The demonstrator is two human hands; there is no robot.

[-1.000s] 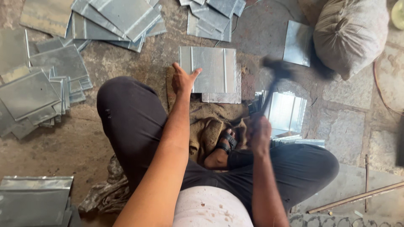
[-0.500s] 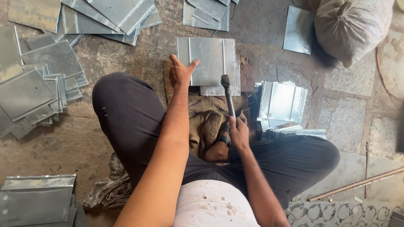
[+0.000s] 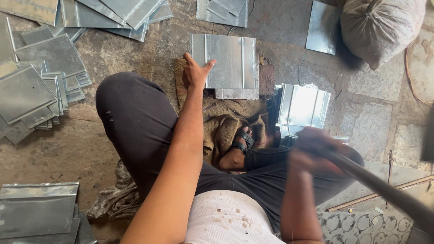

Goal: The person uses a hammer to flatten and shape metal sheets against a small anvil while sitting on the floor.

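**Hammer swung up and back while the sheet stays pinned**

Since half a second ago the right hand (image 3: 312,149) has pulled away from the flat grey ribbed metal sheet (image 3: 226,61) and now sits at about 4 o'clock from it, blurred, fingers clenched round the long dark hammer handle (image 3: 384,190), which runs off toward 4 o'clock with its head out of view. Meanwhile the left hand (image 3: 195,72) has not shifted: palm down, fingers spread, it presses the sheet's near left corner, likely to stop it skating on the brown sacking cloth (image 3: 226,119) beneath.

That sheet lies at 12 o'clock from the seated person, square to the body, its far and right edges clear of clutter. A shiny upright stack of folded metal sheets (image 3: 303,106) stands just beside it at 3 o'clock, narrowing room on that side. Loose grey sheet piles (image 3: 36,90) spread at 9 to 10 o'clock, well apart. A bulging pale sack (image 3: 379,27) sits at 1 o'clock
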